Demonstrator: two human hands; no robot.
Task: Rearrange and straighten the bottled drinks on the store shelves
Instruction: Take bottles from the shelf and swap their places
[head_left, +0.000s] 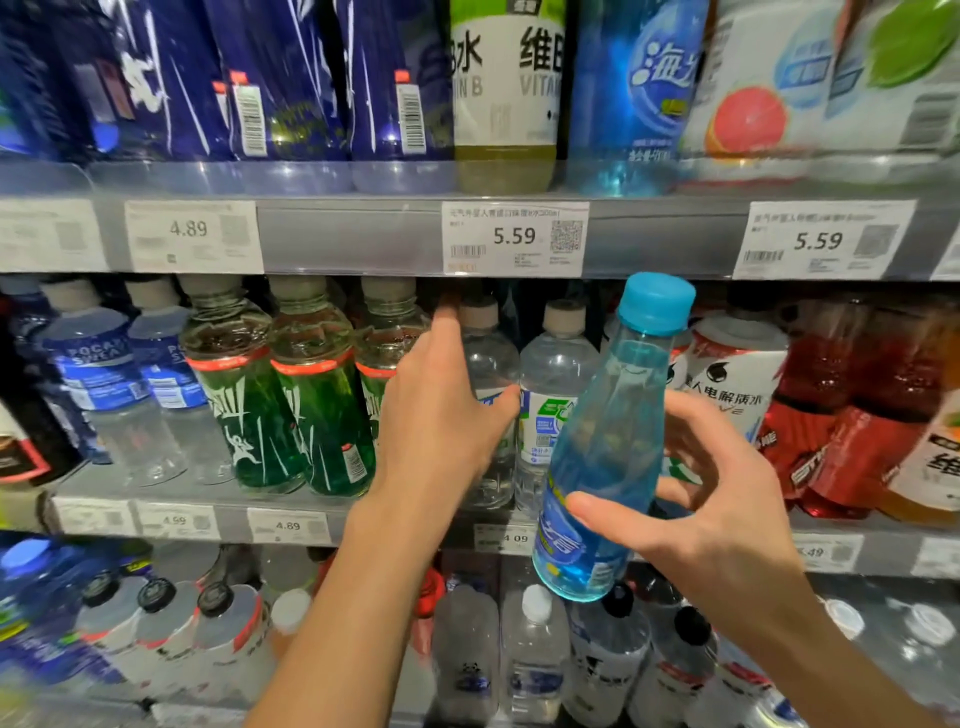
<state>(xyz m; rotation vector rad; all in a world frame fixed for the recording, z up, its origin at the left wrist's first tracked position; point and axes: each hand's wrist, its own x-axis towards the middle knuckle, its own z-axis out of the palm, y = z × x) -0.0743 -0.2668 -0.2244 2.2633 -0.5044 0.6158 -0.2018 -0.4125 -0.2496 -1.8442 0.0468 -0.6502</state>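
My right hand (706, 499) holds a light blue bottle (608, 441) with a blue cap, tilted, in front of the middle shelf. My left hand (441, 410) reaches into the middle shelf and grips a clear water bottle (488, 364) with a beige cap; its thumb lies across the label and its fingers go behind the bottle. A second clear water bottle (553, 379) stands just right of it. Green bottles (306, 395) stand upright to the left of my left hand.
The middle shelf edge (208, 514) carries price tags. Pocari Sweat bottles (98, 374) stand at the left, red and white-labelled bottles (831, 405) at the right. The upper shelf holds dark blue bottles (270, 78) and others. The lower shelf holds several clear bottles (535, 660).
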